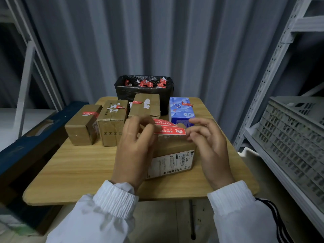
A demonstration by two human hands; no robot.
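Note:
A cardboard parcel (172, 156) with a white shipping label lies on the wooden table (73, 169), near its front middle. A red printed tape strip (169, 129) stands up from the parcel's top. My left hand (134, 148) pinches the strip's left end above the parcel. My right hand (208, 146) hovers at the strip's right end with fingers loosely curled; its fingertips are close to the tape, and I cannot tell whether they touch it.
Three brown boxes (84, 125) (112, 123) (145, 106) and a blue tissue pack (181, 109) line the table's back. Behind them a black-lined bin (126, 92) holds crumpled red tape scraps. A grey crate (294, 134) sits on metal shelving at right.

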